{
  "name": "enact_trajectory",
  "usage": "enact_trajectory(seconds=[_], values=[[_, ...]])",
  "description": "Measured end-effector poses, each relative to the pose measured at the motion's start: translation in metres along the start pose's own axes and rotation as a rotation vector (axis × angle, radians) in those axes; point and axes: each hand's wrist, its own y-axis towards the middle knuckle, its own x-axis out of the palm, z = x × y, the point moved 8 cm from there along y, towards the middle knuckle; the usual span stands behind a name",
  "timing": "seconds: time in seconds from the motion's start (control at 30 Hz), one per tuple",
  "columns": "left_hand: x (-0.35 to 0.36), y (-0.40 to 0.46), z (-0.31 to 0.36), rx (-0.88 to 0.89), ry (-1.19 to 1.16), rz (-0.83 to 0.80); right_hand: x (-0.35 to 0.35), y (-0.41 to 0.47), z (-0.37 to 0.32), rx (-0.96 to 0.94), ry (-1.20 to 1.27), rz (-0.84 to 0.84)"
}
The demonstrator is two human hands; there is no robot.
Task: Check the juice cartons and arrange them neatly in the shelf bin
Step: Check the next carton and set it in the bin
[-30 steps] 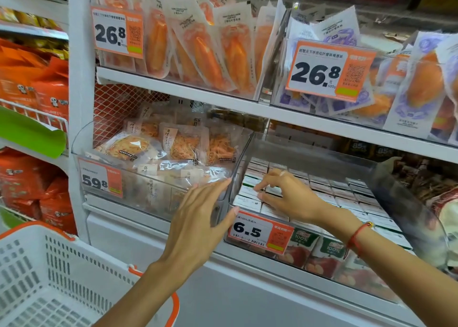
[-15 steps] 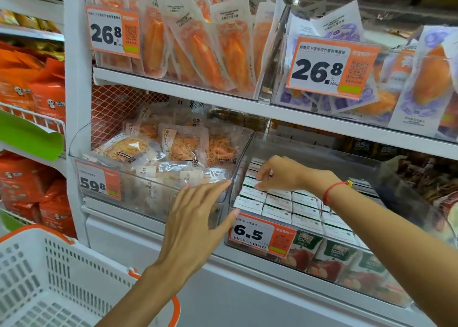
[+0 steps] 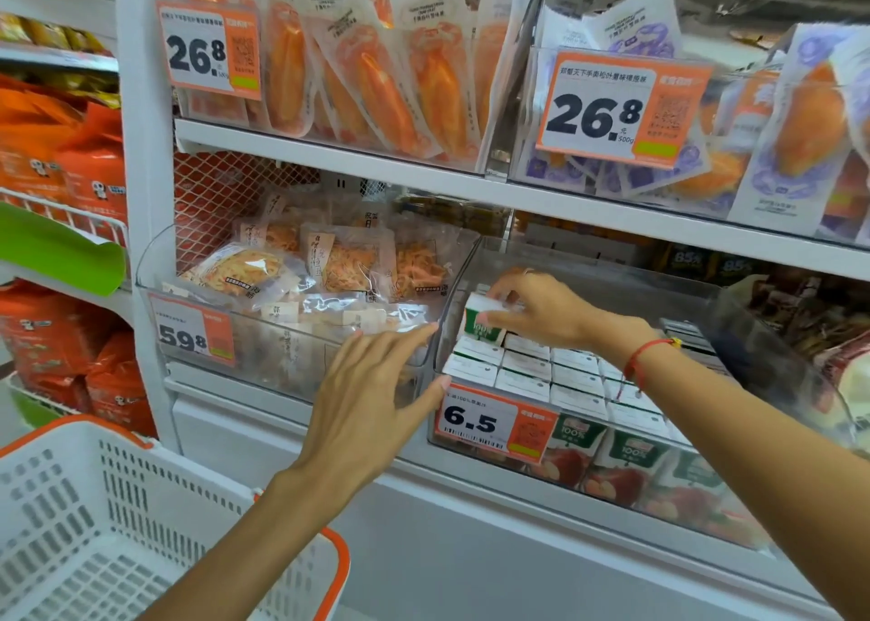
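A clear plastic shelf bin [image 3: 772, 366] holds several white-topped juice cartons [image 3: 527, 375] standing in tight rows, green and red fruit fronts showing through its front wall. My right hand [image 3: 541, 309] grips one green-and-white carton [image 3: 480, 321], lifted partly above the rows at the bin's back left. My left hand [image 3: 372, 389] hovers with straight fingers at the bin's left front corner, thumb close to the orange 6.5 price tag [image 3: 494, 425].
A neighbouring clear bin [image 3: 292, 361] to the left holds snack bags. Above is a shelf [image 3: 423, 173] of orange packets with 26.8 tags. A white basket with orange rim [image 3: 117, 517] sits at lower left. Orange bags fill the far-left racks.
My right hand has reached further back in the bin and pulled one carton up out of the rows. My left hand has stayed at the bin's corner.
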Motion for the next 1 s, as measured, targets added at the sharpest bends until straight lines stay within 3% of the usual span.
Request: enact_trajectory(seconds=[0.17,0.3,0.37,0.43,0.5,0.63,0.83,1.0], values=[[-0.015,0.008,0.010,0.003,0.064,-0.072,-0.035,-0.047,-0.012,0.024,0.139,0.260],[-0.035,0.009,0.036,-0.041,0.081,-0.057,-0.059,-0.092,-0.031,0.041,0.398,0.456],[-0.039,0.006,0.051,-0.112,-0.093,-0.102,-0.063,-0.114,-0.043,0.071,0.537,0.501],[-0.031,0.000,0.065,-0.243,-0.433,-0.215,-0.062,-0.133,-0.053,0.103,0.681,0.520],[-0.020,-0.011,0.079,-0.346,-0.691,-0.342,-0.055,-0.150,-0.060,0.141,0.831,0.507],[-0.005,-0.032,0.091,-0.349,-0.839,-0.481,-0.030,-0.171,-0.063,0.252,1.116,0.380],[0.008,-0.052,0.075,-0.348,-0.873,-0.504,0.009,-0.180,-0.053,0.364,1.256,0.256],[0.012,-0.059,0.060,-0.438,-0.933,-0.407,0.028,-0.181,-0.052,0.364,1.254,0.136]])
